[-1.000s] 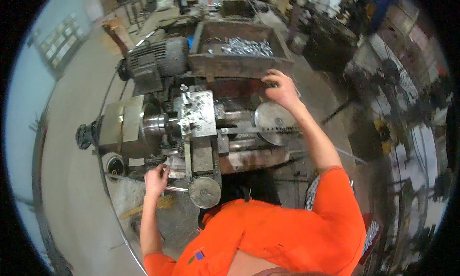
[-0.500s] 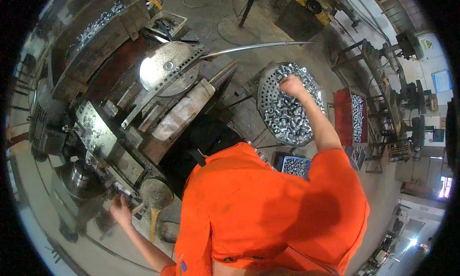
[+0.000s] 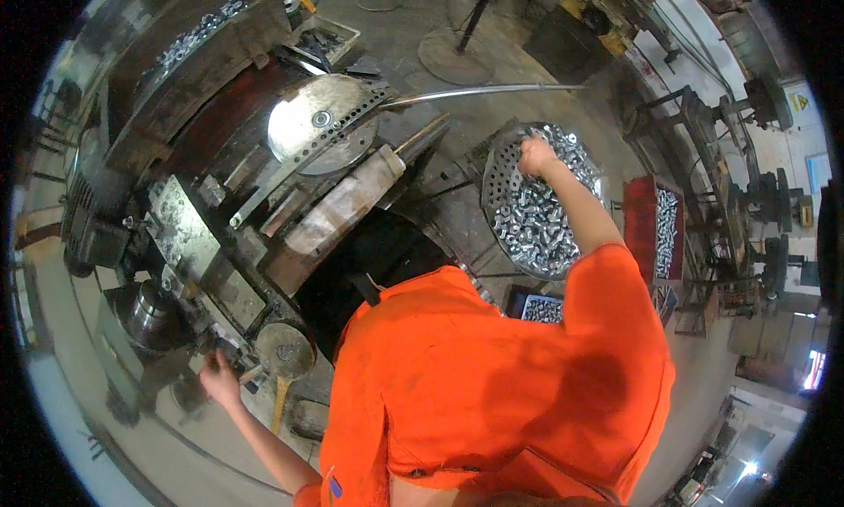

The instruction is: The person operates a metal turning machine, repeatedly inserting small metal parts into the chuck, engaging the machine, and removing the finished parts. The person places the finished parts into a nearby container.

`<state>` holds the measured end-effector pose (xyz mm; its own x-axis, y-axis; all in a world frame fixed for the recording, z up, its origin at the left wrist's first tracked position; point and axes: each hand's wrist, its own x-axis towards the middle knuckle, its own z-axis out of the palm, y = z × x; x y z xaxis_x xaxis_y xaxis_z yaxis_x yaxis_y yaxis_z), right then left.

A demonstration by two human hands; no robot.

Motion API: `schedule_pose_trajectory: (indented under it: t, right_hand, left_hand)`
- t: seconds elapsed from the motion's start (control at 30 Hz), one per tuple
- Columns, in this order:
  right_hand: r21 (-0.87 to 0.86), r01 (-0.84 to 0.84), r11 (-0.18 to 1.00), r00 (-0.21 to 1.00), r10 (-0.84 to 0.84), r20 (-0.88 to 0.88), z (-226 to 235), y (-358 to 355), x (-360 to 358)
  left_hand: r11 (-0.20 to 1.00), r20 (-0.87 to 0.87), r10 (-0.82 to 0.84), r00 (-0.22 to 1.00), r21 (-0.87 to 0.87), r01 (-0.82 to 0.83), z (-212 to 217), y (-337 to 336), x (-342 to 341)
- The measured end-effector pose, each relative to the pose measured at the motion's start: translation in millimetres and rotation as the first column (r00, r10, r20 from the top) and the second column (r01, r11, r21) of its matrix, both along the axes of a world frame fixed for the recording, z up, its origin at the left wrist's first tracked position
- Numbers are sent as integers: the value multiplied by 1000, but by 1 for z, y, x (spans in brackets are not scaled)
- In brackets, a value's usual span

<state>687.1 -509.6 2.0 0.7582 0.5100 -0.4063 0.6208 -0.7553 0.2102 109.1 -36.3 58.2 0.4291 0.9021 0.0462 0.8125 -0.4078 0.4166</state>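
Observation:
My right hand (image 3: 536,158), fingers curled together, is over the far part of a round perforated metal pan (image 3: 500,168). Shiny metal fittings (image 3: 536,226) are heaped in the pan, and what the fingers hold, if anything, is hidden. At the lower left, my left hand (image 3: 220,382) has its fingers bent at the near end of a greasy machine (image 3: 230,300). Whatever lies between those fingers cannot be made out. Just right of this hand are a short wooden handle (image 3: 251,374) and a round, dirty metal disc (image 3: 286,350) with a yellowish handle below it.
A large metal disc (image 3: 299,124) and a perforated bar (image 3: 290,173) top the machine. Right of the pan stands a red bin (image 3: 641,212) of metal parts; a blue crate (image 3: 527,300) of small parts sits below. A long metal rod (image 3: 483,91) reaches across the far side.
The whole view has shifted slightly, with the pan and machine appearing further right and lower. My right hand has moved a little toward the pan's far left side. My left hand stays by the machine.

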Motion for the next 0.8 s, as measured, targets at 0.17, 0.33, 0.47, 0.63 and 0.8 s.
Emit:
schedule_pose_trajectory:
  t: [0.17,0.33,0.47,0.63,0.8]
  right_hand:
    - [93,-91,991,992,82,97,-24,-11,11]
    - [298,-64,952,959,-24,282,-74,-62,33]
    - [667,716,208,698,-201,-687,6,-4,-5]
    - [676,725,-130,688,182,-703,105,85,-49]
    - [916,231,327,795,479,-372,107,221,-90]
  left_hand:
    - [991,-28,122,992,49,-121,-9,-1,-11]
    - [987,0,137,991,-82,-136,4,-1,6]
    - [985,7,173,985,17,-173,7,-11,-1]
    - [979,-37,200,979,-37,-201,16,-12,-1]
    - [997,94,30,995,-71,-24,13,3,-10]
